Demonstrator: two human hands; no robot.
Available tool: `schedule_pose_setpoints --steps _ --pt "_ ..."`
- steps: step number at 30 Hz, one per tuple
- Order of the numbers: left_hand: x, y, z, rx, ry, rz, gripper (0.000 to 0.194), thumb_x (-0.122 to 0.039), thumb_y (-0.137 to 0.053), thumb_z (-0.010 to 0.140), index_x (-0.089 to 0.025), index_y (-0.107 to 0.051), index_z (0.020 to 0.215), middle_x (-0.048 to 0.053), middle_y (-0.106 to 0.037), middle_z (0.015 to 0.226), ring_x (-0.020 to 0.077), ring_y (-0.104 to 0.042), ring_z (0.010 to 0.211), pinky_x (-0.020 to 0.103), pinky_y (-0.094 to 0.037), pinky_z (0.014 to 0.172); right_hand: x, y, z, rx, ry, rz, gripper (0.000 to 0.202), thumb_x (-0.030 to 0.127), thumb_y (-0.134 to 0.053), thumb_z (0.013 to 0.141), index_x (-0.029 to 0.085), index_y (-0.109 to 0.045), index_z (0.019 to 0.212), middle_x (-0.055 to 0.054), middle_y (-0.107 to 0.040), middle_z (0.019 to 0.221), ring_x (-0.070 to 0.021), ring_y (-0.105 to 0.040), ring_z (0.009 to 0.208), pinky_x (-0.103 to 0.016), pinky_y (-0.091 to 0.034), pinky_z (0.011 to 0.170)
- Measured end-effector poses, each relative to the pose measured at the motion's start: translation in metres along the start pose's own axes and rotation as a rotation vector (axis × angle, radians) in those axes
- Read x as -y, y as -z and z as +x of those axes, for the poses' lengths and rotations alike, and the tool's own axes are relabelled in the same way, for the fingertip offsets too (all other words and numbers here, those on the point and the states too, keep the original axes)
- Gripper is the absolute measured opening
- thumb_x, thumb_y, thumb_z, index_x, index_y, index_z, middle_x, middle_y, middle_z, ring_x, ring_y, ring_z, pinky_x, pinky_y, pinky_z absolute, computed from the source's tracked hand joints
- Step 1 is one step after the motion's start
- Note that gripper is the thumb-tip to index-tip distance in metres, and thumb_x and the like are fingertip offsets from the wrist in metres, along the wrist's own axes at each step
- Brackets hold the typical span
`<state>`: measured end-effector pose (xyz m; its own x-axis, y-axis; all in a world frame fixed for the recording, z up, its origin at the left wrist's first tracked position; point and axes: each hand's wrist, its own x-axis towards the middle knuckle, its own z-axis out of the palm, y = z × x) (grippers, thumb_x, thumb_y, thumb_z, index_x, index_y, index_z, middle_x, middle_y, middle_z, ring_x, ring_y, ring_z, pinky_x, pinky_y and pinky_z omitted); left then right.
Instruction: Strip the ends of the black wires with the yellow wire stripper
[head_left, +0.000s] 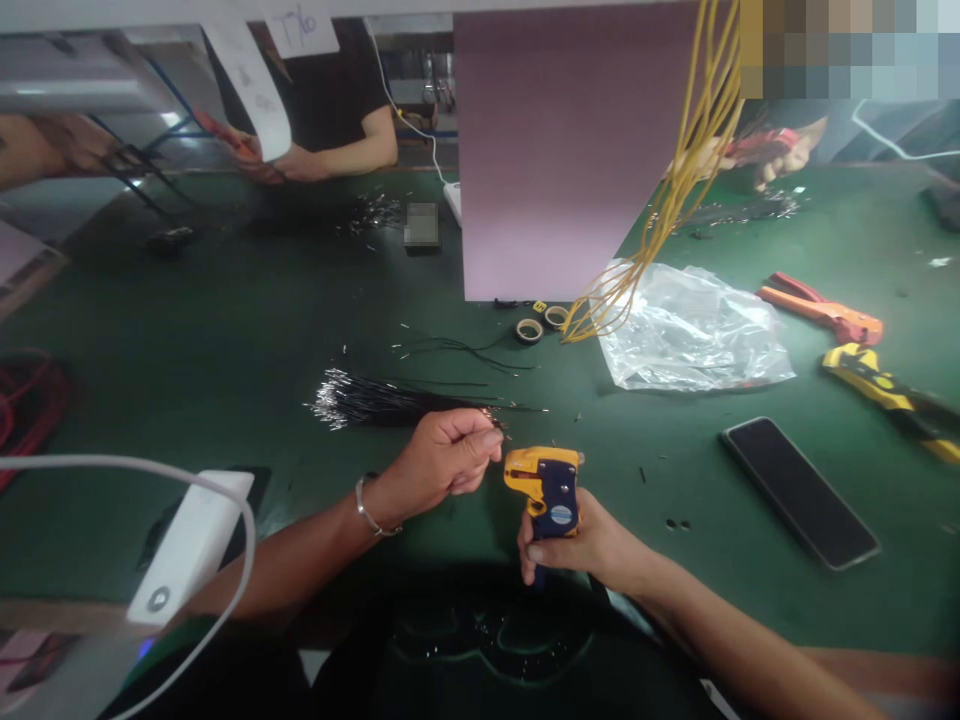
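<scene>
1. Head view, middle of the frame: the left hand (454, 455) is pressing its thumb against its curled fingers, right by the right-hand end of a bundle of black wires (382, 400). Can't tell if a wire is sitting in that pinch, too small to see.
2. Just right of that, lower middle: the right hand (581, 545) is wrapping around the handle of a yellow and navy wire stripper (556, 490), which is pointing up, its head near the left fingertips.
3. The bundle is lying left of centre on the green table (187, 330), shiny tips facing left. A few loose black wires (480, 347) are lying just above it.
4. Right side: a phone (801, 492) is lying face up, with orange pliers (817, 306) and a clear plastic bag (697, 335) sitting above it.
5. Upper left: a co-worker's hands (292, 163) are holding a red tool (238, 146).
</scene>
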<state>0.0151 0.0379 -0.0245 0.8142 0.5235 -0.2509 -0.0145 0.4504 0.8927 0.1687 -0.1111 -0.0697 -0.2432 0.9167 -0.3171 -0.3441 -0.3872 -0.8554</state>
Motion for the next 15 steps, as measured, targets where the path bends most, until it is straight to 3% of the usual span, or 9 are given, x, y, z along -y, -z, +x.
schedule_pose_setpoints --steps 15 --pt "-0.0012 -0.0015 -0.0036 0.050 -0.014 -0.047 0.028 -0.038 -0.069 0.081 -0.016 -0.059 0.067 -0.009 -0.033 0.040 0.0021 -0.026 0.034 0.016 -0.023 0.035 0.0021 0.0013 -0.0005 0.117 0.026 0.089 0.021 0.028 -0.079 0.074 0.013 -0.064 0.077 -0.004 -0.070 0.065 -0.0160 -0.067 0.061 -0.029 -0.051 0.062"
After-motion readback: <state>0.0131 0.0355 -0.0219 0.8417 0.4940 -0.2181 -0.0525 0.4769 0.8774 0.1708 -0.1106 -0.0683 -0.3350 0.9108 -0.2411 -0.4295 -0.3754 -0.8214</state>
